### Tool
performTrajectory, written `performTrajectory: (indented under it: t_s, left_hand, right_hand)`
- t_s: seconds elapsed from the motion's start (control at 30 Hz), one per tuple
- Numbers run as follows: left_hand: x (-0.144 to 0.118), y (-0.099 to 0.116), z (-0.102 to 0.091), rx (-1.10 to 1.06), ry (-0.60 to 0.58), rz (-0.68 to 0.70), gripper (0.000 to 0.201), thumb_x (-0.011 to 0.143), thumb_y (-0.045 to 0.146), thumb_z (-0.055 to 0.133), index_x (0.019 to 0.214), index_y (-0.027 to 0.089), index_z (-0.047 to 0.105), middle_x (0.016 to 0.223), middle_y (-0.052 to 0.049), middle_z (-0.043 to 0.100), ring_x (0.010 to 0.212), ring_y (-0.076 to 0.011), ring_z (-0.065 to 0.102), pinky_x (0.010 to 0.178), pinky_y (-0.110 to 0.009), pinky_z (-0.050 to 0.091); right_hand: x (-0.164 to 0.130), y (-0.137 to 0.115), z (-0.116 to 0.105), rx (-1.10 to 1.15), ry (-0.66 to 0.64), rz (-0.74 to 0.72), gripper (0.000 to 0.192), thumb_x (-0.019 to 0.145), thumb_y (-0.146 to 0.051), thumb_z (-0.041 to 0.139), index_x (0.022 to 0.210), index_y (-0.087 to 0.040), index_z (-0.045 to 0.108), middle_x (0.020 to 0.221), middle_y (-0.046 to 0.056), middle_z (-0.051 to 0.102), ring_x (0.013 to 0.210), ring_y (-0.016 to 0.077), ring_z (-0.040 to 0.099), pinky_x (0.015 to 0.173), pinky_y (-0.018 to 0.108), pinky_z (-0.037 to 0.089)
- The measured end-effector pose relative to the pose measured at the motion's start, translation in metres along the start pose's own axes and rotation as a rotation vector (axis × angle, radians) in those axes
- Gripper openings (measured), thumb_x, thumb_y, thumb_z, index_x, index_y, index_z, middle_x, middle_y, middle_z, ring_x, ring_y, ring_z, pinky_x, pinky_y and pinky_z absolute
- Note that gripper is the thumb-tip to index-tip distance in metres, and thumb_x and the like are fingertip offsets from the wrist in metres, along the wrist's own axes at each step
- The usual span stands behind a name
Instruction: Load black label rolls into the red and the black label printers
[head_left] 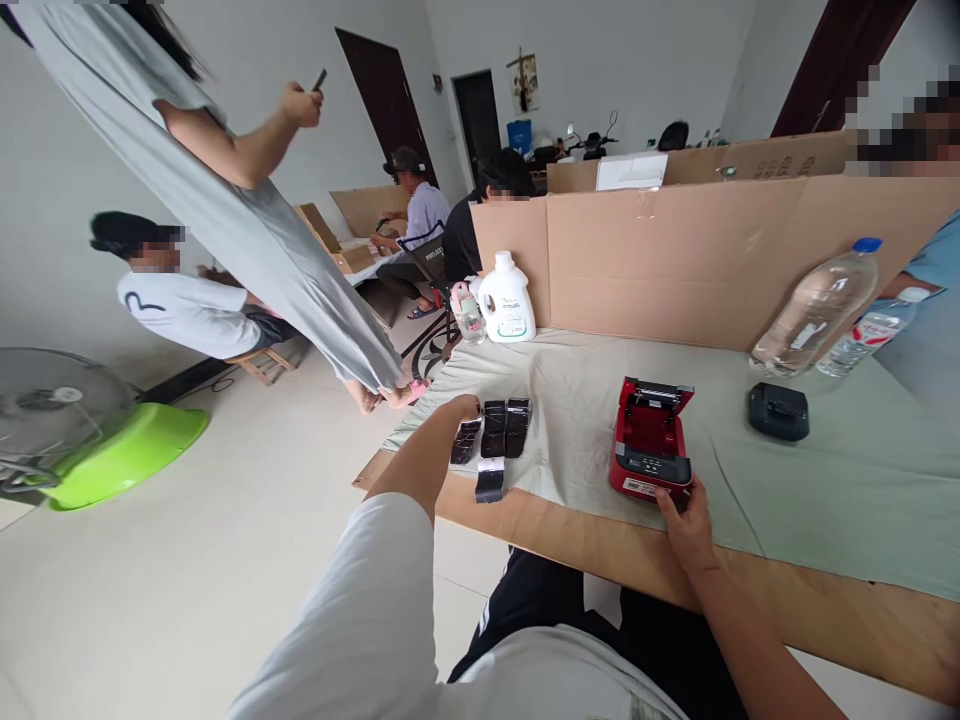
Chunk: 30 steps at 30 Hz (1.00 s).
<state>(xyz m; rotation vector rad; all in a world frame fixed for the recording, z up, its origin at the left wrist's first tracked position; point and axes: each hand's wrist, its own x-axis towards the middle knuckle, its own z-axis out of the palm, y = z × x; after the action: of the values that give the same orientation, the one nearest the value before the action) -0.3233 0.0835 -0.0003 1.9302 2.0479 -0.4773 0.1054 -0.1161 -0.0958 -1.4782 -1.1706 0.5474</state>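
My right hand (686, 525) rests against the near edge of a small red printer (649, 440), fingers curled onto its front lip; the thumb side is turned away from me, so I cannot tell how firmly it grips. The printer's lid stands tipped back, and the red plastic well under it looks bare, though its depths are shadowed. Off to the far side of that hand sits a rounded black device (778, 411), matte and closed, well apart from the printer. My left hand (459, 408) reaches out over a cluster of black rolls (504, 428), glossy and blocky, packed side by side; the fingers are bent down onto the nearest one, but the wrist hides them and I cannot tell whether they are closed around it. One more black roll (490, 480) lies alone nearer to me, just at the hem of the pale green cloth (825, 470), which is wrinkled and soft over a brown cardboard tabletop (600, 545). Beyond the left hand stand a white plastic jug (507, 298) and a small clear bottle (468, 314). Beyond the right hand a large clear water bottle (816, 308) leans against a cardboard wall (675, 260), its contents hard to judge.
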Motion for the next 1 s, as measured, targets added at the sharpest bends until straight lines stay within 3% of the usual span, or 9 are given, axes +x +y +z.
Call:
performTrajectory:
  t_s: [0.13, 0.27, 0.43, 0.57, 0.7, 0.77, 0.83, 0.93, 1.0]
  left_hand:
    - [-0.002, 0.025, -0.002, 0.035, 0.143, 0.021, 0.057, 0.076, 0.014, 0.057, 0.132, 0.019, 0.049, 0.135, -0.014, 0.051, 0.123, -0.0292, 0.048, 0.094, -0.034, 0.043]
    - [-0.005, 0.071, 0.000, 0.050, 0.219, 0.195, 0.067, 0.077, 0.006, 0.051, 0.139, 0.024, 0.038, 0.145, -0.008, 0.042, 0.134, -0.0228, 0.035, 0.106, -0.034, 0.032]
    - [-0.012, 0.110, 0.004, 0.059, 0.206, 0.280, 0.052, 0.071, 0.003, 0.055, 0.122, 0.017, 0.055, 0.129, -0.016, 0.053, 0.125, -0.0322, 0.042, 0.103, -0.049, 0.032]
    - [-0.024, 0.115, -0.006, 0.016, 0.202, 0.355, 0.035, 0.070, 0.011, 0.061, 0.105, 0.015, 0.062, 0.119, -0.014, 0.057, 0.115, -0.0298, 0.051, 0.094, -0.037, 0.042]
    - [-0.047, 0.121, -0.022, -0.409, 0.034, 0.555, 0.034, 0.070, 0.019, 0.063, 0.103, 0.016, 0.056, 0.092, -0.004, 0.062, 0.082, -0.0173, 0.060, 0.071, -0.026, 0.048]
    - [-0.065, 0.129, -0.030, -0.679, -0.120, 0.682, 0.034, 0.069, 0.023, 0.064, 0.100, 0.016, 0.053, 0.082, 0.000, 0.059, 0.072, -0.0142, 0.057, 0.064, -0.024, 0.046]
    - [-0.087, 0.142, -0.039, -0.775, -0.233, 0.803, 0.035, 0.067, 0.027, 0.066, 0.098, 0.017, 0.053, 0.080, 0.001, 0.056, 0.070, -0.0122, 0.054, 0.062, -0.023, 0.044]
    - [-0.117, 0.169, -0.053, -0.701, -0.362, 0.921, 0.037, 0.066, 0.028, 0.068, 0.099, 0.018, 0.053, 0.081, 0.002, 0.055, 0.071, -0.0118, 0.053, 0.062, -0.021, 0.042]
    - [-0.130, 0.189, -0.060, -0.626, -0.469, 0.965, 0.040, 0.066, 0.028, 0.067, 0.102, 0.019, 0.052, 0.084, 0.001, 0.056, 0.074, -0.0128, 0.054, 0.064, -0.023, 0.043]
  right_hand:
    - [0.000, 0.002, 0.001, -0.002, 0.006, 0.010, 0.072, 0.072, -0.060, 0.061, 0.127, -0.017, 0.045, 0.117, 0.013, 0.055, 0.104, 0.0280, 0.055, 0.094, 0.049, 0.044]
    - [0.000, 0.005, 0.002, 0.018, 0.014, -0.001, 0.072, 0.072, -0.059, 0.062, 0.128, -0.018, 0.044, 0.119, 0.013, 0.055, 0.107, 0.0280, 0.054, 0.094, 0.049, 0.044]
    - [0.000, 0.001, 0.002, 0.032, -0.002, -0.028, 0.068, 0.075, -0.057, 0.060, 0.129, -0.018, 0.044, 0.119, 0.013, 0.056, 0.105, 0.0263, 0.056, 0.091, 0.046, 0.047]
    - [-0.001, 0.000, 0.003, 0.031, 0.010, -0.049, 0.066, 0.077, -0.057, 0.058, 0.128, -0.018, 0.045, 0.119, 0.013, 0.056, 0.106, 0.0260, 0.055, 0.092, 0.047, 0.047]
    - [-0.004, -0.011, 0.000, 0.002, 0.046, -0.098, 0.067, 0.080, -0.056, 0.056, 0.132, -0.018, 0.041, 0.127, 0.015, 0.051, 0.116, 0.0290, 0.049, 0.092, 0.050, 0.046]
    - [-0.008, -0.028, -0.003, -0.058, 0.130, -0.197, 0.065, 0.081, -0.054, 0.055, 0.133, -0.019, 0.040, 0.133, 0.016, 0.046, 0.123, 0.0313, 0.043, 0.096, 0.054, 0.042]
    - [-0.013, -0.054, -0.006, -0.073, 0.161, -0.317, 0.061, 0.083, -0.050, 0.053, 0.134, -0.020, 0.040, 0.136, 0.015, 0.043, 0.126, 0.0312, 0.040, 0.100, 0.056, 0.038]
    - [-0.018, -0.092, -0.006, 0.032, -0.006, -0.367, 0.062, 0.084, -0.047, 0.054, 0.138, -0.022, 0.036, 0.139, 0.013, 0.041, 0.127, 0.0283, 0.041, 0.102, 0.050, 0.039]
    - [-0.020, -0.107, -0.004, 0.131, -0.178, -0.266, 0.067, 0.082, -0.047, 0.058, 0.140, -0.024, 0.033, 0.138, 0.012, 0.045, 0.125, 0.0265, 0.045, 0.100, 0.046, 0.042]
